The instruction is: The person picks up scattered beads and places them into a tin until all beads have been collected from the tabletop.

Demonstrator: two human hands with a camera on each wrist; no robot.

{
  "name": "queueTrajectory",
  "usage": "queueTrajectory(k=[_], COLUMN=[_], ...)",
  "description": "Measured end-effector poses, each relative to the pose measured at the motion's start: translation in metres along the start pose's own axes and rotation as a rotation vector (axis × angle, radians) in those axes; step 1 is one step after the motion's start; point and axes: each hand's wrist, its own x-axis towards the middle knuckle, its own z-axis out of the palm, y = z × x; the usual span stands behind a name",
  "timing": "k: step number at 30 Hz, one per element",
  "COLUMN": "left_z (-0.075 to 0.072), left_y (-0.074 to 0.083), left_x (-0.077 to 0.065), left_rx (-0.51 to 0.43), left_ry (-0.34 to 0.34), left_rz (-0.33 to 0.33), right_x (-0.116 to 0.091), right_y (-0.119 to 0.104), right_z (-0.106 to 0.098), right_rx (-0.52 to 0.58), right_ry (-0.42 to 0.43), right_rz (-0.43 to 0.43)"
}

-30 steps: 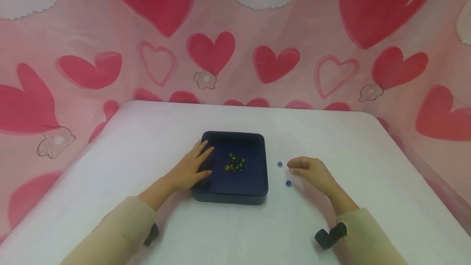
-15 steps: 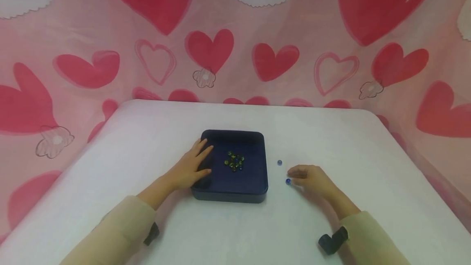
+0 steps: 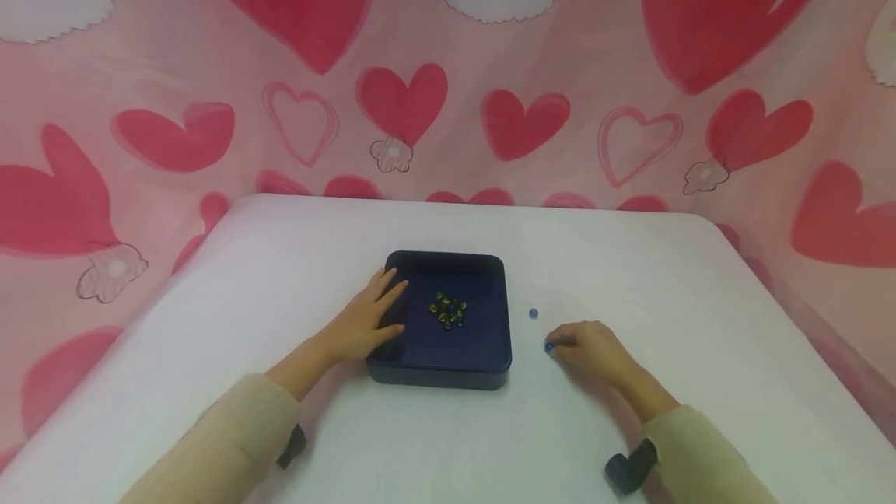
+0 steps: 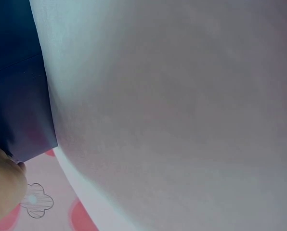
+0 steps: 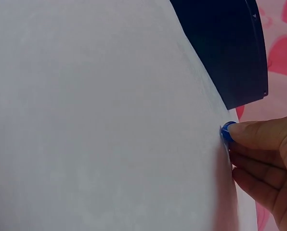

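Observation:
My right hand [image 3: 591, 347] is low over the white table, right of a dark blue square tray [image 3: 437, 377]. Its thumb and fingers pinch a blue glass marble [image 3: 549, 348], which the right wrist view shows as a blue marble [image 5: 226, 133] at the thumb tip, against the tabletop. A second blue marble [image 3: 533, 313] lies a little farther back, apart from the hand. My left hand [image 3: 358, 323] rests on the tray's left rim with fingers spread. Several green, yellowish and blue marbles [image 3: 447, 309] sit clustered inside the tray. Only part of the left hand [image 4: 6, 185] shows in the left wrist view.
The white tabletop [image 3: 448, 449] extends around the tray on all sides. Behind it hangs a pink cloth [image 3: 581, 29] printed with red hearts. A small dark device [image 3: 630, 469] is worn at the right wrist.
My right hand has come from beside the farther blue marble toward the person, and its thumb and fingers have closed on the nearer one. My left hand has stayed on the tray.

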Motion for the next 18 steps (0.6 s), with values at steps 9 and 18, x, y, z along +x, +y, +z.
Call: queueTrajectory(k=[9, 18], left_z=[-0.0032, 0.0005], left_y=[0.0013, 0.0001], left_x=[0.0008, 0.0001], left_rx=[-0.006, -0.008], left_ry=[0.007, -0.001], left_rz=[-0.004, -0.015], right_x=[0.0016, 0.0037], right_y=[0.0030, -0.0009], right_z=[0.0006, 0.0024], right_rx=[0.045, 0.114], right_ry=[0.036, 0.102], right_rz=[0.021, -0.083])
